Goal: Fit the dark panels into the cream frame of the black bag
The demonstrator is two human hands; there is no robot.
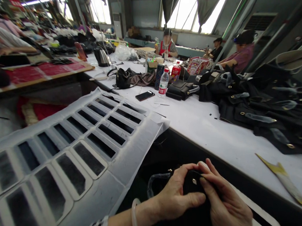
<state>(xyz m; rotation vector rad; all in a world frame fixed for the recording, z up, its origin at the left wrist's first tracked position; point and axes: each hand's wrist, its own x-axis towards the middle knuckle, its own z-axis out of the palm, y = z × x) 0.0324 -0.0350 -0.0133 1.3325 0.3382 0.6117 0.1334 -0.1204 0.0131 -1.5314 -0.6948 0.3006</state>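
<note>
Black leather piece [190, 184], small and fitted with a metal stud, held low in front of the person, below the near edge of the white surface [220, 135]. The left hand [176, 195] pinches it from the left, thumb and fingers closed on it; the right hand [226, 204] grips it from the right, fingertips on its top edge. A pale bangle [134, 215] circles the left wrist. A white slotted sheet [66, 156] lies to the left; black bags [264, 108] are piled at right.
</note>
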